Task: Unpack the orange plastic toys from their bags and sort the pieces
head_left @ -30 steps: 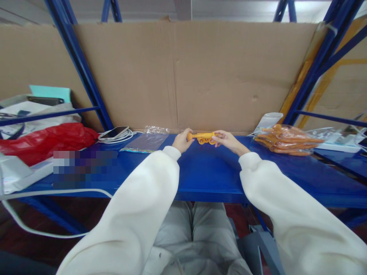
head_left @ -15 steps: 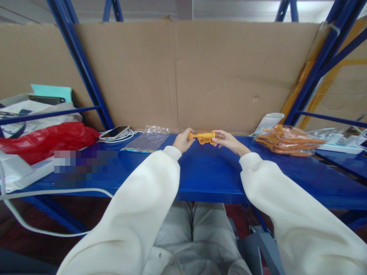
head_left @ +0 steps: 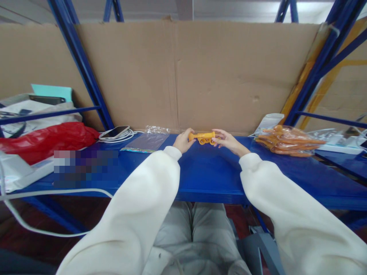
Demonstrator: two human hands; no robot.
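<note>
The left arm, in a white sleeve, reaches forward and inward to the table, and the left hand (head_left: 182, 140) pinches the rounded left end of a yellow toy (head_left: 205, 136) between thumb and fingers. The toy lies lengthwise between the two hands, near the far edge of the table; whether it touches the top cannot be told. The right arm slants in from the other side, palm turned inward, and the right hand (head_left: 228, 140) has the toy's right end between its fingertips, thumb below.

The table (head_left: 212, 175) is blue and smooth, with a blue post (head_left: 83, 68) rising at left, a tall sheet of cardboard (head_left: 215, 76) standing along the back, and another post at right.

Counting across: one teal sheet (head_left: 53, 92), one red bag (head_left: 48, 137), one phone (head_left: 117, 131) beside a coiled white cable (head_left: 123, 138), one flat clear bag (head_left: 147, 141), one toy with two round rings showing on its underside, and one clear bag of orange pieces (head_left: 286, 141), too bunched to count.
</note>
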